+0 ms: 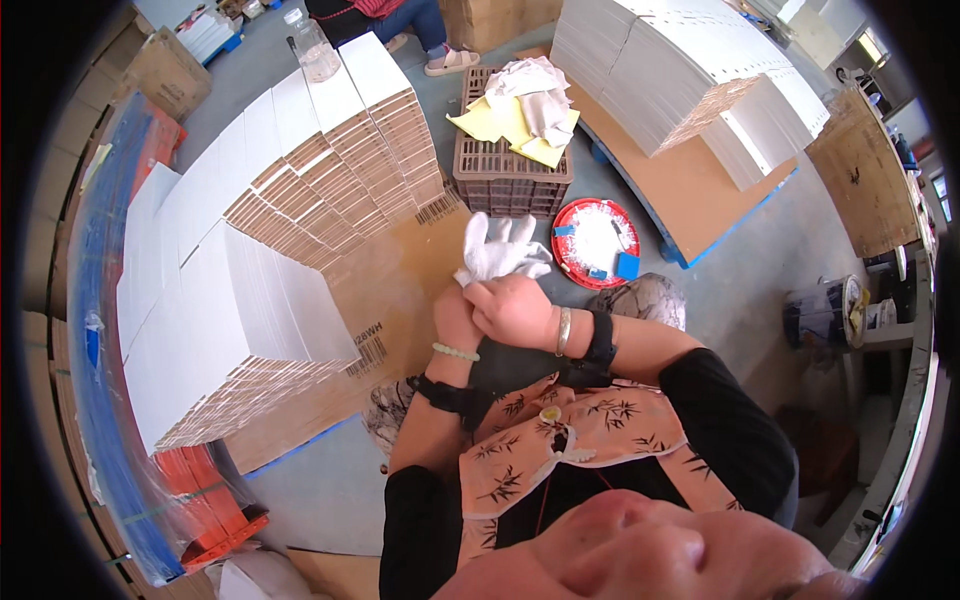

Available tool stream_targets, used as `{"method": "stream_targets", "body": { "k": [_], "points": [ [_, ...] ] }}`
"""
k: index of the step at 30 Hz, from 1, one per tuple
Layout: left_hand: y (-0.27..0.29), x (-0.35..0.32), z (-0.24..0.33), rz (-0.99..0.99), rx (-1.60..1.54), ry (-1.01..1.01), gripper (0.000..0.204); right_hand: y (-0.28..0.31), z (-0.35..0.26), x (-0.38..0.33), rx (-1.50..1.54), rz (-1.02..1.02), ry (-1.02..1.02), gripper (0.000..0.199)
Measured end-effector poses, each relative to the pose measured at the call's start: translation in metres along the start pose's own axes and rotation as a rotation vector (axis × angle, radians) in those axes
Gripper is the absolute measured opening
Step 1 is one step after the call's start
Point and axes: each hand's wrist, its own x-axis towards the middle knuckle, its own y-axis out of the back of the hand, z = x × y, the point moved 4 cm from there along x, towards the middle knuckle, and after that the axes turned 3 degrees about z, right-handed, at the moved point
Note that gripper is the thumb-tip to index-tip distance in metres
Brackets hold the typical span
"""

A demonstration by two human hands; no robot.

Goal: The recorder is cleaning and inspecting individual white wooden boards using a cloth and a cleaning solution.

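Note:
A white glove (493, 262) covers my left hand (508, 250), whose fingers are spread and hold nothing. My bare right hand (515, 312) is closed on the glove's cuff at the left wrist, and its fingertips are partly hidden. On my left wrist is a pale green bead bracelet (456, 352); on my right, a silver bangle (563, 332). Both forearms have black straps. Just beyond my hands, to the right, stands a red round tub (562, 272) with white material and blue pieces in it.
Stacked white-faced boards (290, 300) stand on cardboard to the left, with a clear bottle (318, 60) on top. Ahead, a brown plastic crate (510, 190) carries cloths and yellow sheets (510, 120). More white stacks (640, 80) rest on a pallet at right. Another person (430, 35) sits at the back.

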Motion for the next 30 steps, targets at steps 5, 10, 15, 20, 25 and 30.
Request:
{"method": "stream_targets", "body": {
  "k": [5,10,15,20,25,30],
  "points": [
    [0.047,0.009,0.002,0.237,-1.451,0.584,0.037,-0.014,-0.022,-0.005,-0.034,-0.149,0.009,0.027],
    [0.053,0.005,-0.008,0.102,-1.986,0.37,0.044,-0.029,-0.019,-0.009,-0.002,-0.13,0.075,0.034],
    [0.061,0.022,-0.004,0.09,-1.791,0.156,0.035,-0.02,-0.052,-0.004,0.097,-0.102,0.241,0.038],
    [0.054,0.019,0.008,0.252,-0.918,-0.062,0.04,-0.017,-0.04,0.002,0.026,-0.026,0.281,0.038],
    [0.004,0.026,-0.02,-0.29,-1.465,0.33,0.039,-0.02,-0.071,-0.006,0.057,-0.154,0.454,0.038],
    [0.029,0.025,-0.029,-0.269,-1.662,0.131,0.047,-0.038,-0.075,-0.012,0.016,-0.273,0.337,0.039]
  ]
}}
